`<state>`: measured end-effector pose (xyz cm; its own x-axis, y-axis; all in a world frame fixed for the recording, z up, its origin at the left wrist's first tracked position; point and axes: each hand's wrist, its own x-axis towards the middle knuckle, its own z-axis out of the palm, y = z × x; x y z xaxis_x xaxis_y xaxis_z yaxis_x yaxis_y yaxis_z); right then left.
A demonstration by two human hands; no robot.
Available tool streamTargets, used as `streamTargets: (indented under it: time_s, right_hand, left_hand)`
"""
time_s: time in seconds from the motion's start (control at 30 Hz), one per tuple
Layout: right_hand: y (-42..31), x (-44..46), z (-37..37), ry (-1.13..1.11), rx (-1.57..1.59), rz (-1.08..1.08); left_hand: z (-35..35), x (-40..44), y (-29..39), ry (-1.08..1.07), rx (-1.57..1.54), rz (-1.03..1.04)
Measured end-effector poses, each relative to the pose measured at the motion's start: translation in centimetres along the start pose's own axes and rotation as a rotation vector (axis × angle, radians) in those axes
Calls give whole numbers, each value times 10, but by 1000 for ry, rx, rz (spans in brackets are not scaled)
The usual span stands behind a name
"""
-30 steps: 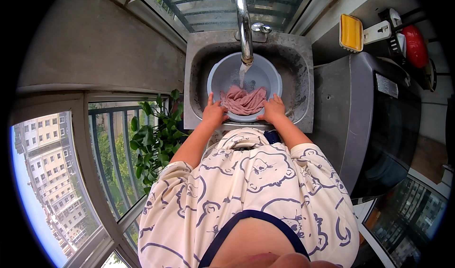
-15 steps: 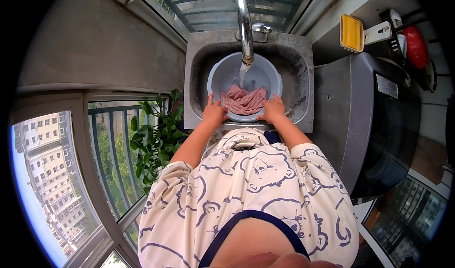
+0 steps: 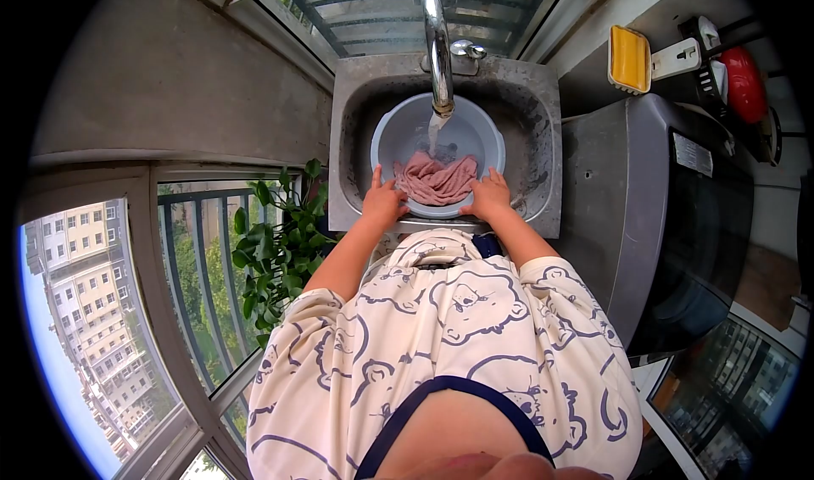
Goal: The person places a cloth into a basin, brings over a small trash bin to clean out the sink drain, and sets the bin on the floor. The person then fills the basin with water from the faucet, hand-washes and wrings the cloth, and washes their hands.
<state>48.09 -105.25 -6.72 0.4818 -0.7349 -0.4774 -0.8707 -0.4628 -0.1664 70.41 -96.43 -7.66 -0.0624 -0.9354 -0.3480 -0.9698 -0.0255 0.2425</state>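
Observation:
A round grey-blue basin (image 3: 485, 132) sits in the sink under the running tap (image 3: 437, 52). A stream of water (image 3: 435, 131) falls into it. Inside, toward my body, lies a crumpled wet pink cloth (image 3: 436, 180). My left hand (image 3: 385, 201) grips the basin's near left rim, fingers along the outside and thumb at the front edge. On the near right rim my right hand (image 3: 490, 197) has a matching grip. Both hands are beside the cloth; neither holds it.
The stone-like sink (image 3: 544, 132) surrounds the basin, with the tap handle (image 3: 468, 50) behind. A leafy plant (image 3: 284, 251) grows at the left by the window. On the right stand a grey appliance (image 3: 602, 217) and a yellow wall-mounted holder (image 3: 629, 59).

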Motion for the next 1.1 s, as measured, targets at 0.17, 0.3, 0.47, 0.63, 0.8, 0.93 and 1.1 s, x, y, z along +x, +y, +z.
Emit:
streamTargets:
  time_s: [0.17,0.3,0.47,0.63,0.8,0.93,1.1]
  right_hand:
    - [0,1,2,2,1,-2]
    - [0,1,2,9,2,-2]
    - [1,2,2,-2,0,-1]
    - [1,3,3,-18,-12,4]
    - [1,2,2,-13,-9,3]
    - [1,2,3,-10,-9,2]
    - [1,2,1,-12,-11,1]
  left_hand:
    - [1,0,0,-14,-15,-6]
    - [1,1,-1,-18,-18,-9]
    - [2,1,-1,-9,21,4]
    - [4,1,-2,-13,-19,-7]
    - [4,1,-2,-12,-10,-2]
    - [5,1,-3,5,-18,3]
    - [8,1,-4,30,-28,14]
